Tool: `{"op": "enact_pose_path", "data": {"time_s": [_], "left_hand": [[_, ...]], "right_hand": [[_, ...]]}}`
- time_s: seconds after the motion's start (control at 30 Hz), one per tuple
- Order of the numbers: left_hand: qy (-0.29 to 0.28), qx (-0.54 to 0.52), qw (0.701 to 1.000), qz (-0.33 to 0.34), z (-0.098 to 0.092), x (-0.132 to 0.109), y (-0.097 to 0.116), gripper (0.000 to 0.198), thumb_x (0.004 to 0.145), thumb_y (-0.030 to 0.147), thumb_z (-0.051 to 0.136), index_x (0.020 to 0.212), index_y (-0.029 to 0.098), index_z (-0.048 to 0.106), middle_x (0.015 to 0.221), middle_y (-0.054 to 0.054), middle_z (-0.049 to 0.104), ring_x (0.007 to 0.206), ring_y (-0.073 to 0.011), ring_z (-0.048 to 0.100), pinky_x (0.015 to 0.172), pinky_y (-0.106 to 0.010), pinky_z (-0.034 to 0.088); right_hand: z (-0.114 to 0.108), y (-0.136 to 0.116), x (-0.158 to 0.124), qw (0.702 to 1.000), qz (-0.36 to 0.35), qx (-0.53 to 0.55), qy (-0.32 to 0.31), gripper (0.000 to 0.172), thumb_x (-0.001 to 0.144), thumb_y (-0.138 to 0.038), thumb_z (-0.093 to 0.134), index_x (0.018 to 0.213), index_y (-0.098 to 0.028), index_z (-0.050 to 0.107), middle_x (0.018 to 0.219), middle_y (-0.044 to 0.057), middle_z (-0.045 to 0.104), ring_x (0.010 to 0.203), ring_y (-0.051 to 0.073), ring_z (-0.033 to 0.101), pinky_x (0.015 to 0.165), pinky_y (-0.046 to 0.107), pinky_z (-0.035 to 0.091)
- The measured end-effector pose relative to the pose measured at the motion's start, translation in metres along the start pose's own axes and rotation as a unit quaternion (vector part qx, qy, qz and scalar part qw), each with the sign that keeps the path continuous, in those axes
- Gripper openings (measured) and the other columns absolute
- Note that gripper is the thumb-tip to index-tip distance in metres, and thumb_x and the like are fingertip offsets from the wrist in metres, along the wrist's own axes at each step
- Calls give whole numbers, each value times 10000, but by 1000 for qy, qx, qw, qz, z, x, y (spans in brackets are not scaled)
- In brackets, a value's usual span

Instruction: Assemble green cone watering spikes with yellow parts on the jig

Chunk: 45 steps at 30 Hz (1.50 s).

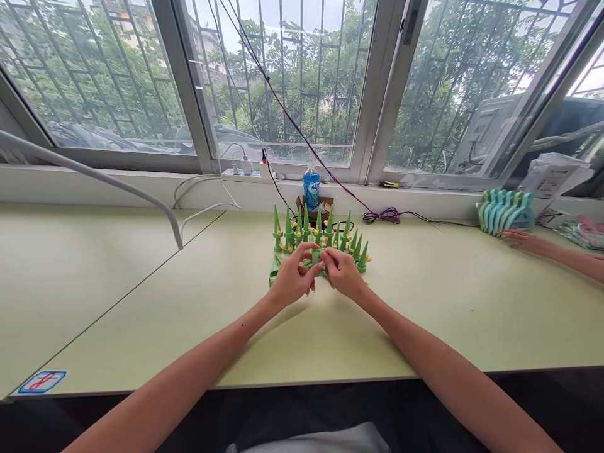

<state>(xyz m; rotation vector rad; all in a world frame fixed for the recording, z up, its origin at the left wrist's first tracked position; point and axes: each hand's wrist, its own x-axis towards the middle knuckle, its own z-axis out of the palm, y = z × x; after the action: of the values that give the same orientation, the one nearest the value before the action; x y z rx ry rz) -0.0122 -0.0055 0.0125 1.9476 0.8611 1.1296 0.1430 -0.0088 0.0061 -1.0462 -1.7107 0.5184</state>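
Head view: green piece (316, 256) between the left hand (290, 280) and right hand (344, 272), pinched in both hands' fingertips.

Likely a workshop, long worktable (419, 302) under barred windows (292, 94), rows of matching green cones (288, 224), co-worker's hand (521, 239) farther along

The head camera looks forward and down over the table (425, 308) (fairly near, apparently).
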Motion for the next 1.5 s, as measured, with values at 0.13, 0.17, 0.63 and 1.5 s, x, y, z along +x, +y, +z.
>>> {"op": "enact_pose_path", "data": {"time_s": [0.13,0.17,0.63,1.5], "left_hand": [[15,146,984,103,-1,-1,-3,323,893,346,515,1198,242,490,861,-13,594,445,-39,460,474,-183,411],[14,169,977,127,-2,-1,-4,314,900,320,506,1204,241,494,853,-15,600,468,-47,455,499,-187,413],[11,138,986,91,2,1,-4,395,910,305,464,1301,261,427,933,-40,587,488,-57,464,504,-189,433],[72,159,981,83,-2,4,-6,501,918,269,446,1408,304,346,811,4,531,473,-47,371,529,-182,420]], "right_hand": [[2,3,1,996,56,59,-26,327,935,-434,399,687,-223,424,399,-74,379,343,105,373,417,241,294],[2,4,1,994,65,76,-31,328,934,-442,398,688,-225,420,381,-80,375,319,105,370,399,240,293],[3,5,3,984,108,136,-31,325,910,-468,434,706,-215,446,370,-80,420,285,99,395,347,228,303],[-1,0,6,970,121,212,-28,314,820,-480,586,734,-188,510,436,-70,476,305,80,406,317,211,319]]}}
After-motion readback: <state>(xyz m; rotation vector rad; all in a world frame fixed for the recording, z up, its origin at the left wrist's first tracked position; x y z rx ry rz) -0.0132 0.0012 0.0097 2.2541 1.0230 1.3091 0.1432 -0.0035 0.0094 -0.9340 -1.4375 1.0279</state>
